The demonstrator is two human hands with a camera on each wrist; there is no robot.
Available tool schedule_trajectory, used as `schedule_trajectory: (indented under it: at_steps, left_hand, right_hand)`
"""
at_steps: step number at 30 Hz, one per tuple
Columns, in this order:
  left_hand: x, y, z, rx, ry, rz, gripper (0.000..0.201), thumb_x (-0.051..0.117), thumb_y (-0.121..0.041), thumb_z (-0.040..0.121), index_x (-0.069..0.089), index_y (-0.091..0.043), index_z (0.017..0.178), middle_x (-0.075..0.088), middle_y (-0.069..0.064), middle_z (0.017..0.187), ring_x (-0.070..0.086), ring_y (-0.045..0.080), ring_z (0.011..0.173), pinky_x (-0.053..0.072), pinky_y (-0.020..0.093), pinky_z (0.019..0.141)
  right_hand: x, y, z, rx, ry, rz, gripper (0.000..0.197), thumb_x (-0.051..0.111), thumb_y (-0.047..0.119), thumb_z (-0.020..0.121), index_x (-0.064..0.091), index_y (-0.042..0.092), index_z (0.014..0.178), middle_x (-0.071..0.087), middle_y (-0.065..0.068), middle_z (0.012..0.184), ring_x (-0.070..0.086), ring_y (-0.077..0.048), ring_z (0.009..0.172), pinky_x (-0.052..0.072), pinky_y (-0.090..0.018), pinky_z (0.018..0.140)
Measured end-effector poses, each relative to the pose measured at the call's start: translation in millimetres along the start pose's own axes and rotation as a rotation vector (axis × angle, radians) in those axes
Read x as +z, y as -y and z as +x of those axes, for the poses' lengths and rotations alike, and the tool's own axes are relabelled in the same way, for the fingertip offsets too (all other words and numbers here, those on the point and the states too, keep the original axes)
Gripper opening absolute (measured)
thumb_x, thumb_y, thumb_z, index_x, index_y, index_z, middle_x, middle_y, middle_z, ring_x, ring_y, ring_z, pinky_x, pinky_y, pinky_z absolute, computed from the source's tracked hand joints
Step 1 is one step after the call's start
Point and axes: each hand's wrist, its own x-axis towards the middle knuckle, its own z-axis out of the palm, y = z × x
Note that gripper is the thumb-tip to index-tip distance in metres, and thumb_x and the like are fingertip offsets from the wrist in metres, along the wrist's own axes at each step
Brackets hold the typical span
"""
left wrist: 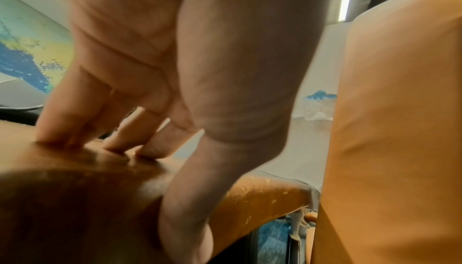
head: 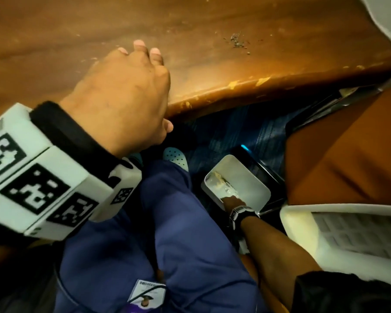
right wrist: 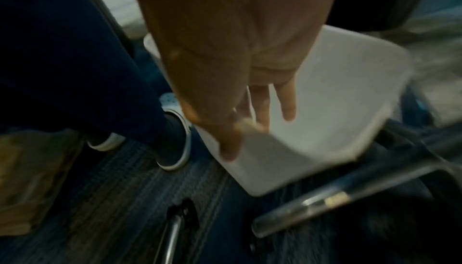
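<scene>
My left hand (head: pixel 122 91) rests on the brown wooden table (head: pixel 212 30), fingers straight on the top and thumb hanging over the worn front edge. The left wrist view shows the left hand (left wrist: pixel 150 70) with its fingertips pressing the table (left wrist: pixel 75 199). A small heap of dark crumbs (head: pixel 236 41) lies on the table to the right of that hand. My right hand (head: pixel 231 201) reaches down into a white rectangular bin (head: pixel 246 175) on the floor. In the right wrist view the right hand (right wrist: pixel 260 122) has straight fingers pointing into the bin (right wrist: pixel 337 100). The view is blurred.
An orange chair (head: pixel 336 143) stands close on the right, beside the table edge. A black frame (head: pixel 264 168) flanks the bin. A white gridded object (head: pixel 348 233) lies at lower right. My blue-trousered legs (head: pixel 167 222) and a shoe (head: pixel 175 155) are left of the bin, on blue carpet.
</scene>
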Motion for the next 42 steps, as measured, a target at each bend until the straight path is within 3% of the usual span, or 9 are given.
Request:
schedule_trajectory:
  at_steps: [3,7,13,22,26,30,37,40,42]
  left_hand:
    - [-7.6,-2.7,1.6,-0.002,0.045,-0.030,0.096,0.060,-0.057,0.083,0.022,0.004,0.147,0.030,0.032,0.149,0.052,0.044,0.115,0.048,0.049,0.086]
    - [-19.2,-8.1,-0.5,-0.001,0.085,-0.050,0.072,0.068,-0.049,0.083,0.045,0.003,0.128,0.045,0.030,0.127,0.052,0.042,0.105,0.047,0.049,0.084]
    - [-10.9,-4.3,-1.9,-0.027,0.070,-0.066,0.102,0.068,-0.053,0.083,0.017,0.008,0.148,0.023,0.031,0.153,0.043,0.047,0.127,0.043,0.050,0.101]
    - [-6.0,-4.4,-0.7,-0.037,0.082,-0.168,0.098,0.069,-0.048,0.085,0.017,0.008,0.146,0.021,0.026,0.150,0.024,0.040,0.139,0.031,0.044,0.110]
    - [2.2,-0.1,-1.4,-0.026,0.127,-0.224,0.126,0.073,-0.060,0.076,-0.004,0.006,0.151,-0.004,0.025,0.160,0.002,0.039,0.148,0.019,0.045,0.120]
    - [6.6,-4.6,9.3,0.037,0.141,-0.236,0.147,0.075,-0.070,0.063,-0.020,-0.001,0.151,-0.022,0.018,0.160,-0.015,0.036,0.149,0.004,0.048,0.122]
    - [-19.0,-28.5,41.4,0.115,0.105,-0.288,0.156,0.073,-0.079,0.052,-0.020,-0.002,0.152,-0.023,0.016,0.160,-0.018,0.034,0.148,-0.003,0.047,0.121]
    - [-22.9,-43.5,45.0,0.183,0.095,-0.284,0.156,0.070,-0.083,0.052,-0.020,-0.003,0.152,-0.024,0.015,0.160,-0.020,0.033,0.148,-0.006,0.046,0.121]
    - [-19.9,-54.2,41.6,0.293,0.065,-0.264,0.149,0.069,-0.080,0.059,-0.019,-0.005,0.152,-0.024,0.014,0.160,-0.020,0.031,0.148,-0.008,0.043,0.121]
  right_hand:
    - [-0.5,2.0,-5.2,0.080,-0.027,-0.010,0.036,0.049,0.017,0.101,0.055,0.007,0.135,0.055,-0.017,0.139,0.054,-0.034,0.127,0.045,-0.038,0.103]
    - [-41.3,-2.0,-13.8,0.016,-0.077,0.003,0.040,0.058,0.009,0.096,0.052,0.003,0.135,0.053,-0.019,0.138,0.054,-0.036,0.125,0.044,-0.037,0.100]
    - [-115.5,-0.9,-44.4,-0.143,-0.076,-0.186,0.033,0.061,0.010,0.094,0.054,0.008,0.126,0.057,-0.019,0.130,0.059,-0.035,0.116,0.045,-0.038,0.091]
    - [-191.5,-2.9,-116.9,-0.133,-0.193,-0.267,0.037,0.062,0.018,0.092,0.056,0.012,0.128,0.060,-0.013,0.130,0.059,-0.034,0.117,0.049,-0.043,0.099]
    - [-221.8,0.9,-159.2,-0.135,-0.233,-0.239,0.035,0.062,0.011,0.094,0.058,0.004,0.128,0.061,-0.018,0.130,0.059,-0.034,0.118,0.048,-0.037,0.097]
    - [-245.2,5.7,-193.5,-0.144,-0.297,-0.228,0.038,0.066,0.009,0.090,0.060,0.007,0.127,0.061,-0.017,0.131,0.059,-0.033,0.119,0.048,-0.036,0.098]
    - [-283.7,44.3,-225.2,-0.178,-0.251,-0.373,0.034,0.074,0.017,0.082,0.070,0.017,0.116,0.072,-0.008,0.110,0.068,-0.029,0.101,0.054,-0.034,0.085]
    - [-287.4,52.8,-233.4,-0.173,-0.271,-0.393,0.029,0.077,0.020,0.082,0.067,0.019,0.109,0.071,-0.007,0.111,0.068,-0.029,0.102,0.054,-0.039,0.091]
    - [-285.1,50.4,-236.6,-0.168,-0.323,-0.374,0.035,0.077,0.020,0.083,0.067,0.018,0.116,0.068,-0.009,0.117,0.066,-0.030,0.109,0.053,-0.037,0.093]
